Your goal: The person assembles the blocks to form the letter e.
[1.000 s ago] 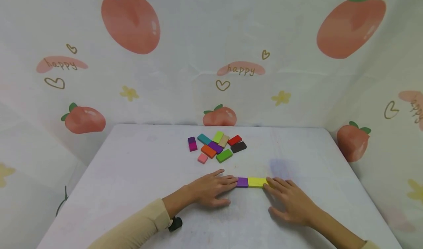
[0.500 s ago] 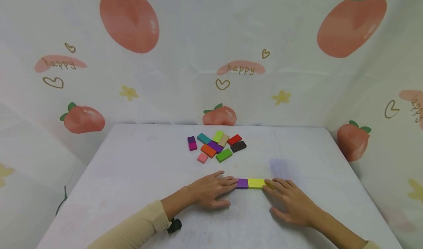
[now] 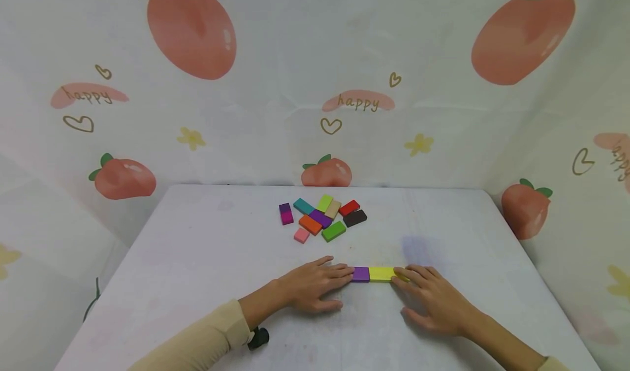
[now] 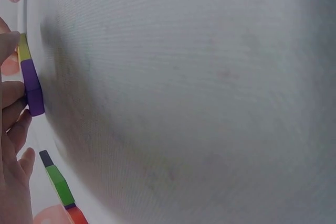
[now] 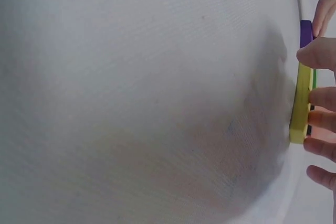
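Observation:
A purple block (image 3: 361,274) and a yellow block (image 3: 380,274) lie end to end in a row on the table in front of me. My left hand (image 3: 317,286) rests its outstretched fingertips on the left end of the purple block. On the other side, the fingertips of my right hand (image 3: 433,297) touch and partly cover the right end of the yellow block. Both thumbs are spread away from the row on the near side. In the right wrist view the fingers lie along the yellow block (image 5: 301,106); the left wrist view shows fingertips against the purple block (image 4: 32,85).
Beyond my hands lies a loose group of coloured blocks, among them orange (image 3: 310,225), green (image 3: 334,231), dark brown (image 3: 355,218) and pink (image 3: 302,235) ones. A printed cloth backdrop (image 3: 275,114) rises behind the white table (image 3: 211,261).
The purple and yellow blocks have shifted very slightly toward me, with my fingertips staying on them. The group of blocks behind looks unchanged.

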The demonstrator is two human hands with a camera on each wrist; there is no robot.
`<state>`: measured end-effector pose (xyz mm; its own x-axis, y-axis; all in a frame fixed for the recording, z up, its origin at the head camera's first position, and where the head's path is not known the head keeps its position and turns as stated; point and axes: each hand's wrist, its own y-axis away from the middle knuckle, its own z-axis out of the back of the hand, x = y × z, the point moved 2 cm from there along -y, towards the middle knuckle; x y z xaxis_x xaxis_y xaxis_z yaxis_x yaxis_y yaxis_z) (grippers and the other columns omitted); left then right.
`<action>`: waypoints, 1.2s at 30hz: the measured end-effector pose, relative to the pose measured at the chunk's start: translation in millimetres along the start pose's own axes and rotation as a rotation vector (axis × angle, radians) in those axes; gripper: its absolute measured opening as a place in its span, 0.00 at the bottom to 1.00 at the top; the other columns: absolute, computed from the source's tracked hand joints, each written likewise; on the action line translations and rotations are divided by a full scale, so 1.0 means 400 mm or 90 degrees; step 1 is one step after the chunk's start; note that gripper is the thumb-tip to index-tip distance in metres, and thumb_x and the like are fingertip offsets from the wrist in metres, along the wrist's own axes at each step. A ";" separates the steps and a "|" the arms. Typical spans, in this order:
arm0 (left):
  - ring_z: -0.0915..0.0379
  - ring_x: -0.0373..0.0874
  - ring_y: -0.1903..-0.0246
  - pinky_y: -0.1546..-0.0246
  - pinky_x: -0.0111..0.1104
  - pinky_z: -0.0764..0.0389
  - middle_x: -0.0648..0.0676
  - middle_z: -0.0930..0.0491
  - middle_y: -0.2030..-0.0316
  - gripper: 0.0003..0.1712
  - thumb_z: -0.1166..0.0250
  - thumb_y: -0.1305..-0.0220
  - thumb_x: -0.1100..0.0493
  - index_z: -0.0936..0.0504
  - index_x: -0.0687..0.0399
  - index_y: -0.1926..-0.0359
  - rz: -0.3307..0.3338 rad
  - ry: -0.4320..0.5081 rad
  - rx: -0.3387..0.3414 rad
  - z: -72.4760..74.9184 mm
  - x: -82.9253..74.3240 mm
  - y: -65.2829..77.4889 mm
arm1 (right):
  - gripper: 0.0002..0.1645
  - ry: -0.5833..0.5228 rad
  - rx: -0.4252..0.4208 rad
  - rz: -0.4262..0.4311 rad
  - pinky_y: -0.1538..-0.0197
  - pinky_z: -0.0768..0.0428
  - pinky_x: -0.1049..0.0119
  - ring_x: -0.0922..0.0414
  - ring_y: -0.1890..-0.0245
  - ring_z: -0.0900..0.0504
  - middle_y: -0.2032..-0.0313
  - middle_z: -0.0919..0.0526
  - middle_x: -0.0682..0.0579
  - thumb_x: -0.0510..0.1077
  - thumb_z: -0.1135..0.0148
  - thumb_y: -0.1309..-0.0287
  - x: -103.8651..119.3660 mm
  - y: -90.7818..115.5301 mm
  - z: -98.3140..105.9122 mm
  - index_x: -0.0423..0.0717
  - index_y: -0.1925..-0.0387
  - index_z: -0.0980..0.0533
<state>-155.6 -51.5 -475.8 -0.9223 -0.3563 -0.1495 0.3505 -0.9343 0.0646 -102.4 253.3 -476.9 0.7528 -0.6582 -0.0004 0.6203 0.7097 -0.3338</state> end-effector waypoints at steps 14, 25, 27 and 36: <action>0.49 0.40 0.26 0.26 0.44 0.48 0.49 0.42 0.25 0.38 0.52 0.25 0.37 0.40 0.52 0.24 0.007 0.012 -0.004 -0.002 0.007 -0.001 | 0.37 -0.015 -0.005 -0.006 0.50 0.22 0.48 0.48 0.43 0.25 0.40 0.22 0.47 0.54 0.25 0.56 -0.003 -0.006 -0.006 0.46 0.41 0.21; 0.49 0.40 0.26 0.26 0.44 0.49 0.49 0.42 0.25 0.38 0.51 0.26 0.37 0.40 0.52 0.24 0.022 0.024 -0.010 -0.005 0.021 -0.003 | 0.37 -0.011 0.018 -0.033 0.48 0.22 0.47 0.47 0.43 0.25 0.40 0.22 0.48 0.56 0.26 0.53 -0.005 -0.019 -0.008 0.47 0.41 0.20; 0.49 0.41 0.26 0.27 0.45 0.48 0.49 0.41 0.25 0.38 0.51 0.26 0.37 0.40 0.52 0.24 0.025 0.029 -0.011 -0.004 0.022 -0.003 | 0.37 -0.010 0.018 -0.034 0.48 0.22 0.47 0.47 0.43 0.25 0.40 0.22 0.48 0.56 0.26 0.53 -0.007 -0.020 -0.010 0.47 0.41 0.20; 0.48 0.42 0.26 0.28 0.46 0.45 0.49 0.42 0.25 0.37 0.50 0.26 0.39 0.40 0.52 0.24 0.051 0.053 -0.036 0.003 0.026 0.004 | 0.35 -0.009 0.018 -0.032 0.49 0.22 0.47 0.48 0.44 0.24 0.41 0.21 0.48 0.56 0.26 0.53 -0.010 -0.025 -0.007 0.47 0.42 0.19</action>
<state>-164.7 -56.7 -476.1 -0.8752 -0.4269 -0.2275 0.4332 -0.9010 0.0240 -112.3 248.2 -476.1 0.7230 -0.6903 0.0293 0.6639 0.6824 -0.3058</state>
